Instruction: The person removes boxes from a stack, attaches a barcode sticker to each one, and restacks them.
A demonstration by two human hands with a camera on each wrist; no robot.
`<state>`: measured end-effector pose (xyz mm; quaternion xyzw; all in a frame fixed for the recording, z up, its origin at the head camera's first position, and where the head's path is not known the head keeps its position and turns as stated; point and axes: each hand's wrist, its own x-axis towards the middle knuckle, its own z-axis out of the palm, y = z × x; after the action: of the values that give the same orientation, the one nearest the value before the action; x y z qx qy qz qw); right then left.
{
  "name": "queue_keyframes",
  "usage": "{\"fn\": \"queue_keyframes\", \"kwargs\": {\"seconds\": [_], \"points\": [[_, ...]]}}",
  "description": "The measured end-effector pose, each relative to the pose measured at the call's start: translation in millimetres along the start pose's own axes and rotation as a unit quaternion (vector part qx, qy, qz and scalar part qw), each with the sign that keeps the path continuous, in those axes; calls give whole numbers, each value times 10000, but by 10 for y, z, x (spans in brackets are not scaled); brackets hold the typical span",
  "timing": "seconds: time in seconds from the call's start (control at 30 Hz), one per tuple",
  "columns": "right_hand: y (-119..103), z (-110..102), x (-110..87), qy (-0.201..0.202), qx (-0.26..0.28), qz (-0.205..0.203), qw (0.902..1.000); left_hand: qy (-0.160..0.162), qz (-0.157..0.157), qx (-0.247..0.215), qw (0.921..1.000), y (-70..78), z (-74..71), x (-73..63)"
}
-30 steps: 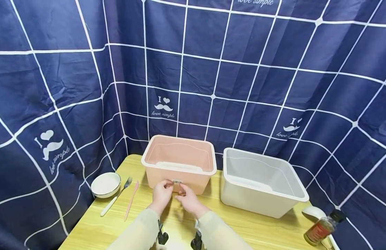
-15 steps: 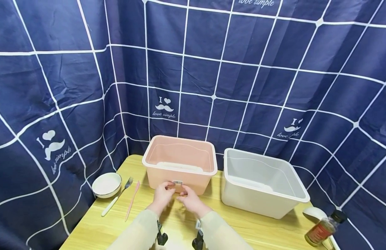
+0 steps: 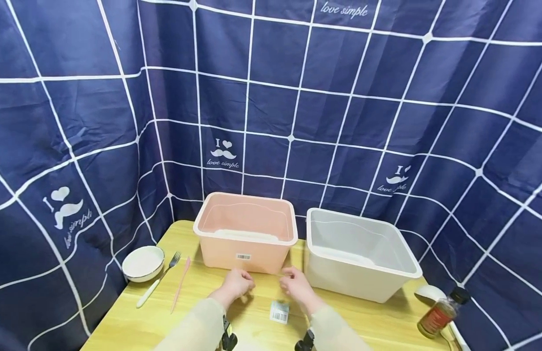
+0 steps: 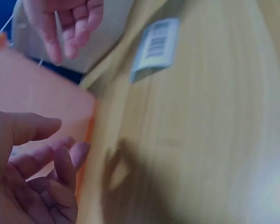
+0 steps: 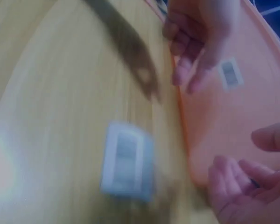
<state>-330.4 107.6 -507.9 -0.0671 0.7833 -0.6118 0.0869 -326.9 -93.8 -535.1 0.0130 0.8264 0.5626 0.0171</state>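
Before one pink bin (image 3: 266,257): two hands (image 3: 235,284), one loose label (image 3: 279,312).

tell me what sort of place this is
Probably a small staged tabletop corner: a wood-grain table enclosed by navy printed fabric, with a pink bin and a grey bin side by side. The wider room is out of view.

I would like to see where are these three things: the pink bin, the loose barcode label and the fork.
Pink bin (image 3: 244,247): head view, front wall, just above its sticker.
Loose barcode label (image 3: 279,312): head view, middle of its face.
Fork (image 3: 155,284): head view, handle, near the neck.
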Motion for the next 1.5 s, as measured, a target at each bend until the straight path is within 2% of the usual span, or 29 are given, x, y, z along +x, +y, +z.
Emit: {"fn": "queue_keyframes", "kwargs": {"seconds": [0.1,0.3,0.4,0.57,0.63,0.8,0.9,1.03,1.1,1.23,1.33,1.5], "points": [[138,-102,-99,-64,-75,361,9993,-161,-40,92,9998,-34,96,-74],[351,-106,-307,-131,-286,959,9949,-337,-113,-240,9991,-111,296,-164],[407,-32,-390,-86,-327,1083,9935,-259,-123,-317,9991,-131,402,-196],[445,74,-462,188,-128,1166,9929,44,-130,-81,9999,-103,538,-238],[461,73,-474,384,-19,1114,9930,67,-192,-94,9997,-77,574,-249],[445,-30,-518,884,119,566,9944,-292,-379,-809,9956,-7,628,-266],[378,-80,-563,1386,-312,51,9898,-518,-476,-1167,9907,78,624,-292],[279,-70,-650,1936,-1071,-522,9738,-586,-650,-1619,9829,193,631,-345],[248,-45,-703,1898,-1299,-702,9707,-543,-684,-1843,9790,235,645,-371],[231,29,-784,1496,-1335,-905,9755,-512,-660,-2020,9758,290,635,-422],[240,73,-824,1409,-1107,-898,9797,-584,-639,-1998,9760,310,630,-450],[259,122,-851,1482,-670,-785,9836,-655,-635,-2056,9744,305,650,-476]]}}
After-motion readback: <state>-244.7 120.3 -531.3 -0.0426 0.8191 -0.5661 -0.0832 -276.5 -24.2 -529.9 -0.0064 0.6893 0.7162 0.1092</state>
